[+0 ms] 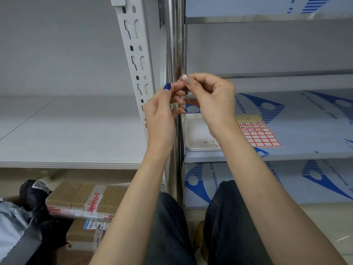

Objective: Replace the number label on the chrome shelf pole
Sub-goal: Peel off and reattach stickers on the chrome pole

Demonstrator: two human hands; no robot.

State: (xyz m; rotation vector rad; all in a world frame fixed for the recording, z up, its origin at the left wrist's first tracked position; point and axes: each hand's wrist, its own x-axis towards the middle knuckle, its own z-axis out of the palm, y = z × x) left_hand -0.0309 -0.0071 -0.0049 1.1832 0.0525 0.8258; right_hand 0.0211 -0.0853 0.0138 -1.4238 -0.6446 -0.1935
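Left hand (pixel 162 115) and right hand (pixel 210 100) meet before the chrome pole (pixel 174 44), each grip pinched together at the fingertips, presumably on a number label too small to see, held close for placing; the label sheet (pixel 257 132) lies on the shelf (pixel 305 131) beside a white tray (pixel 196 131).

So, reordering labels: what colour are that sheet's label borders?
Red, on the label sheet; head view shows it.

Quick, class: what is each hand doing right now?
Left hand: fingers curled; whether it holds anything cannot be told.
Right hand: the same.
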